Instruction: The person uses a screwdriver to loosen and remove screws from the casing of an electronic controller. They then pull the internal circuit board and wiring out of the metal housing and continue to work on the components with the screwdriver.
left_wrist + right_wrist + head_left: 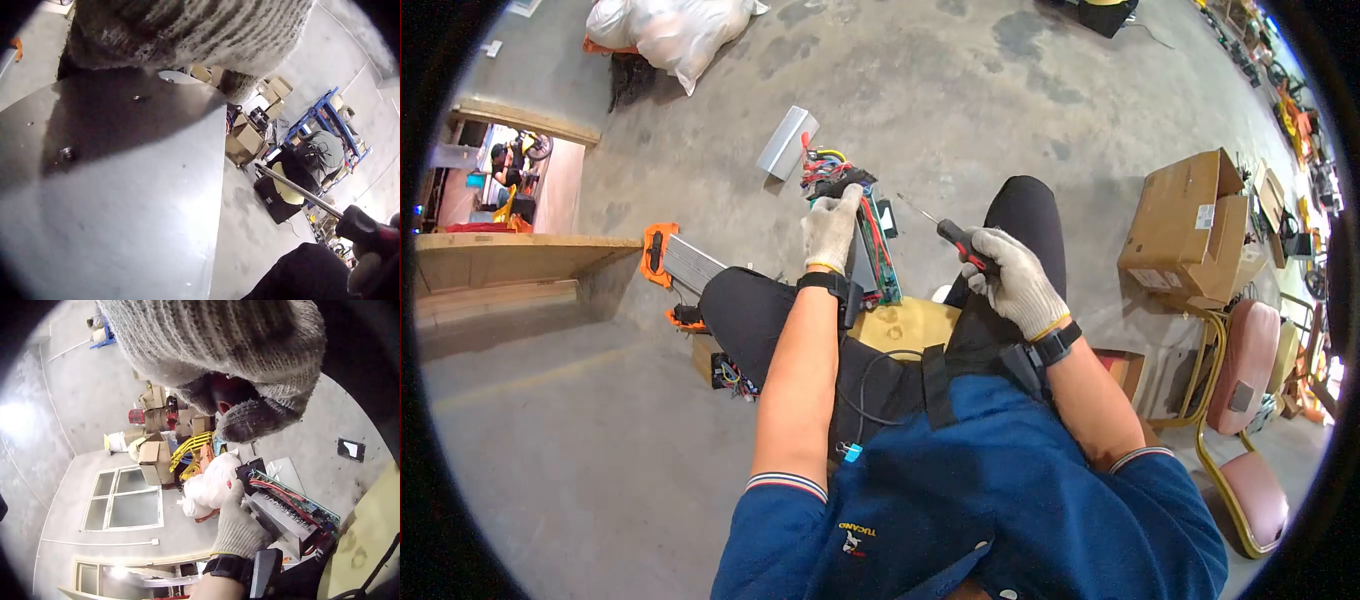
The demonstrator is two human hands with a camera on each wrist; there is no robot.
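My gloved left hand [830, 232] grips an electronics module by its far end. The module has a green circuit board [884, 262] on a metal housing [281, 519], with red and other coloured wires bunched at the far end. In the left wrist view the housing's flat metal side [144, 219] shows small screws. My gloved right hand [1018, 285] holds a screwdriver [953, 238] by its black and red handle, apart from the module. Its long shaft [300, 189] points up and left in the head view.
Beyond the module lies a silver metal cover [788, 142] on the concrete floor. A small black part [887, 218] lies right of it. A yellow surface [910, 325] shows between the legs. Cardboard box [1185, 230] and chair [1245, 385] stand right; an orange-ended metal unit [690, 262] sits left.
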